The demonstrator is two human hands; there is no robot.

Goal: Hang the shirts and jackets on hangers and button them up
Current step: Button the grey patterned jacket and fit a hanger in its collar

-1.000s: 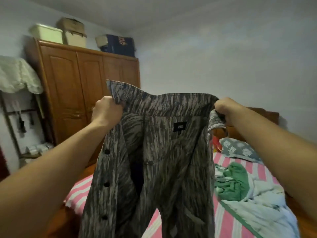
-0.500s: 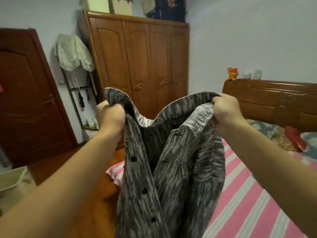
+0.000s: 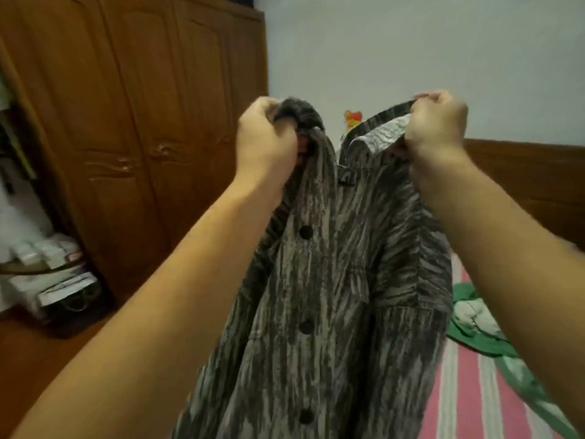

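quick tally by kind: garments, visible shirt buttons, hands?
Garments: 2, the grey streaked shirt held up and a green garment on the bed.
Buttons showing on the shirt: 3.
Hands: 2, left hand, right hand, both gripping the collar.
Total: 7.

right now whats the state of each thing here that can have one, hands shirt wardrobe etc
left hand: grips the shirt's collar, fingers curled
right hand: pinches the other collar end
patterned shirt: held up in the air, front open, unbuttoned, no hanger visible
wardrobe: doors closed
green garment: crumpled on the bed
striped bed sheet: spread flat
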